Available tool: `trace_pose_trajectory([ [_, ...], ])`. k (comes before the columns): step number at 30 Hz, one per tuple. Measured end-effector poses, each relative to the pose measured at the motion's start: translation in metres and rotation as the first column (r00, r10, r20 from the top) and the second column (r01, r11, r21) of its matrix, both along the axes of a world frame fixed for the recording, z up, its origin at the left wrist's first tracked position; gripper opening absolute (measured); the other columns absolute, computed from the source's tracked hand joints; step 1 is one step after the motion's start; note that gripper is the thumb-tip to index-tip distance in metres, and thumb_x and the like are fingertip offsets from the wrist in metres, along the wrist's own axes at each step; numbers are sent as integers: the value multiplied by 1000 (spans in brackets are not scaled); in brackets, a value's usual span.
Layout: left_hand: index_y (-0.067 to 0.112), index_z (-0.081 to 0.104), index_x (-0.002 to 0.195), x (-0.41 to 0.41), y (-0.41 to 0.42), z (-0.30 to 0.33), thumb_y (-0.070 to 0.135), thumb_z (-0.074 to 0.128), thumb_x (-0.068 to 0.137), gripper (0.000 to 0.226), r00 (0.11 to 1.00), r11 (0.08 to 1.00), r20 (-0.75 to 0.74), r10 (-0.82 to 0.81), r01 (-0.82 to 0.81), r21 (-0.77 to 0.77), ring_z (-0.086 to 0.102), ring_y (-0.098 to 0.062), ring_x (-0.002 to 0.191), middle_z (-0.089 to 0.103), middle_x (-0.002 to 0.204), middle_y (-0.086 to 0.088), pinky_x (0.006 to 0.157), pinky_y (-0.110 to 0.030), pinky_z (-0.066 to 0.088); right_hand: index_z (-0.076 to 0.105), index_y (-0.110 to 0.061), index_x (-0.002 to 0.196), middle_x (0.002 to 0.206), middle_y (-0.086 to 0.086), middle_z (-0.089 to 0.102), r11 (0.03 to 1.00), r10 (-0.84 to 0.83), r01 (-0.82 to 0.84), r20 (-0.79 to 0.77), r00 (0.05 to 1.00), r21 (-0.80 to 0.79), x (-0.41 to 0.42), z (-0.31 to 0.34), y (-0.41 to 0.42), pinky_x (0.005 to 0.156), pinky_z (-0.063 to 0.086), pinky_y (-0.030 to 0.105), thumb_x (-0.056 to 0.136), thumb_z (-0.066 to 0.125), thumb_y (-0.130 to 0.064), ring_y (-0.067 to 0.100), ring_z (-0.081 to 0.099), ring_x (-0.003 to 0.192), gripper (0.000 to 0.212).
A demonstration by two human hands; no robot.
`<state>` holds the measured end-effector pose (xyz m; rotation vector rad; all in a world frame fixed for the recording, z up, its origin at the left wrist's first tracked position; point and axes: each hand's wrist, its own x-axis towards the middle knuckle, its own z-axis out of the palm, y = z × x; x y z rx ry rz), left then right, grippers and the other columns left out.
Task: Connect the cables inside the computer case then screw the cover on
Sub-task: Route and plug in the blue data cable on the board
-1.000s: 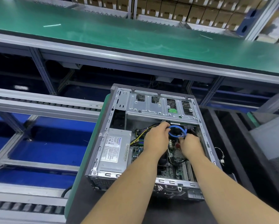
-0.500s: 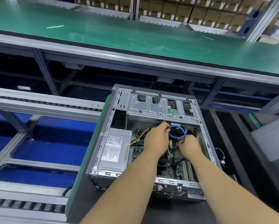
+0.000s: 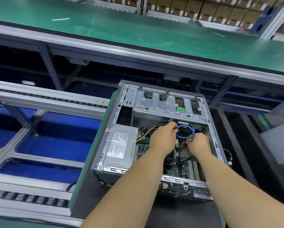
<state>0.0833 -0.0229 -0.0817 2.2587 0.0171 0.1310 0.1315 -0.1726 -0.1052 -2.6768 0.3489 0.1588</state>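
Observation:
An open computer case (image 3: pixel 111 122) lies on its side before me, its cover off. Inside are a silver power supply (image 3: pixel 119 147), a green motherboard (image 3: pixel 184 168) and a metal drive cage (image 3: pixel 167 106). A blue cable (image 3: pixel 185 137) loops between my hands. My left hand (image 3: pixel 164 137) pinches the loop's left end under the drive cage. My right hand (image 3: pixel 198 143) grips the loop's right end just above the motherboard. Yellow and black wires (image 3: pixel 146 132) run left from behind my left hand. Both cable ends are hidden by my fingers.
The case rests on a dark pad (image 3: pixel 92 195) with a green edge. A roller conveyor (image 3: pixel 39 97) runs on the left, a green belt (image 3: pixel 121 30) across the back. A thin white wire (image 3: pixel 228 155) hangs off the case's right side. Cardboard boxes (image 3: pixel 203 7) line the far shelf.
Both hands stay on the blue cable. My right hand has shifted slightly along the loop's right end. The case has not moved.

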Motion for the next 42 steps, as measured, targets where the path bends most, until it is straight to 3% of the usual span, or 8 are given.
trace_pose_trajectory([
  [2,21,59,111,0,0,-1,27,47,104,15,1000,1000,3,2,-2,0,62,-28,80,69,91,-3,70,-45,53,58,-9,74,75,9,62,1000,1,-1,-7,1000,-15,0,-1,1,56,45,28,94,58,-1,23,56,63,22],
  [4,22,58,112,1,0,-3,27,46,104,15,1000,1000,4,9,-9,9,60,-28,77,68,89,-3,67,-43,52,60,-7,77,75,9,62,1000,2,-2,-19,1000,-9,2,-1,1,55,42,27,93,57,1,22,53,61,18],
  [10,21,58,111,2,-1,-5,27,46,104,15,1000,1000,4,3,-3,14,59,-29,75,67,87,-4,65,-43,51,57,-7,73,84,15,62,998,50,-51,-50,998,-25,-1,-4,1,60,43,32,92,50,6,26,50,67,24],
  [14,21,58,110,1,-1,-4,27,46,104,14,1000,1000,-17,4,-4,3,59,-31,76,67,88,-5,66,-44,52,64,-3,86,88,14,63,995,73,-77,-57,996,-71,-1,-4,0,65,52,36,90,53,7,27,54,69,16],
  [19,20,57,109,-1,0,-3,27,45,104,14,999,1000,-33,-6,6,8,60,-31,76,68,88,-5,66,-44,52,65,-4,86,86,12,63,994,78,-80,-34,996,-73,-3,-4,-1,68,55,38,91,53,6,27,56,70,17],
  [32,18,57,112,-4,1,1,26,45,105,16,999,1000,-35,-19,20,21,60,-32,76,68,89,-7,66,-44,52,61,-11,71,79,7,63,998,61,-62,-14,998,-30,0,-9,-3,66,54,35,92,49,5,23,57,68,29],
  [42,20,57,111,-2,0,-1,26,45,104,15,999,1000,-45,-9,10,16,60,-32,78,68,91,-7,70,-45,53,69,-6,83,87,10,66,996,73,-75,-44,996,-45,0,-8,-2,70,57,35,92,53,2,30,65,81,20],
])
